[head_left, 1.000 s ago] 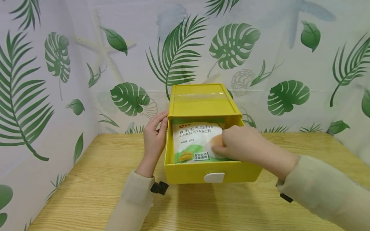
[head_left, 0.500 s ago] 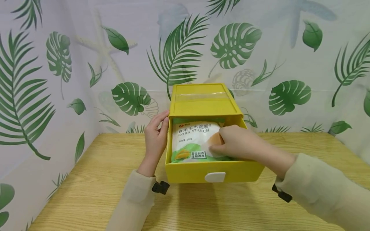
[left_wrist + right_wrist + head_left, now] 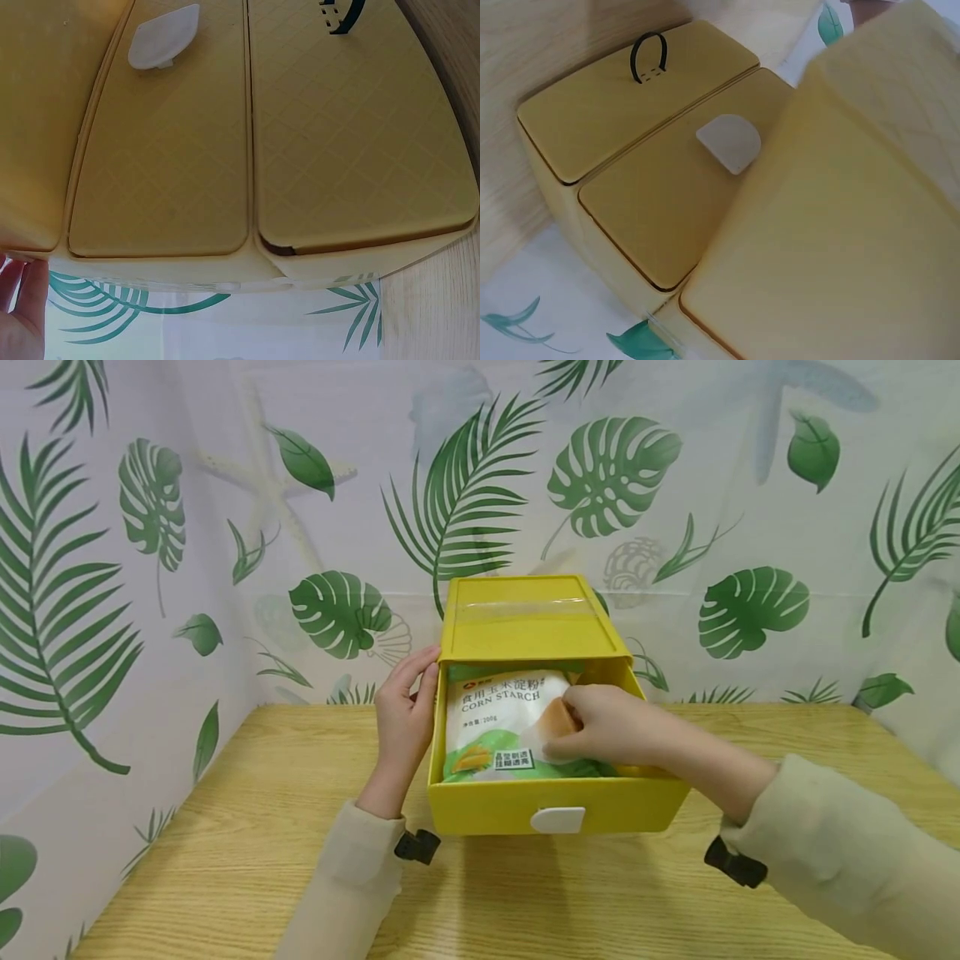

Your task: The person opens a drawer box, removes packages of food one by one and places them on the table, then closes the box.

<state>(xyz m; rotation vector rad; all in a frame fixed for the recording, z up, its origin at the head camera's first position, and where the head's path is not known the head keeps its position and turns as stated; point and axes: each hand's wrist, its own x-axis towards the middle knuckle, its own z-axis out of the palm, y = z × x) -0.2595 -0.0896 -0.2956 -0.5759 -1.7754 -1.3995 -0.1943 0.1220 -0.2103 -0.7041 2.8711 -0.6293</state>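
Note:
In the head view, a white and green bag of corn starch [image 3: 495, 727] lies in the pulled-out top drawer [image 3: 517, 810] of a yellow drawer cabinet [image 3: 532, 618]. My right hand [image 3: 611, 727] reaches into the drawer and grips the bag by its right side, the thumb on its printed face; the other fingertips are hidden. My left hand [image 3: 405, 718] rests against the cabinet's left side near the top front edge, its fingers extended. In the left wrist view, the fingers [image 3: 31, 296] touch the cabinet's edge by the top drawer.
Below the open drawer, the wrist views show two closed drawers, one with a white tab handle [image 3: 731, 142], the lower with a black loop handle [image 3: 649, 56]. The cabinet stands on a wooden table [image 3: 300, 793] before a leaf-patterned backdrop [image 3: 487, 527].
The bag has shifted slightly left in the drawer and tilted, with my right hand moving along with it. My left hand stays at the cabinet's side.

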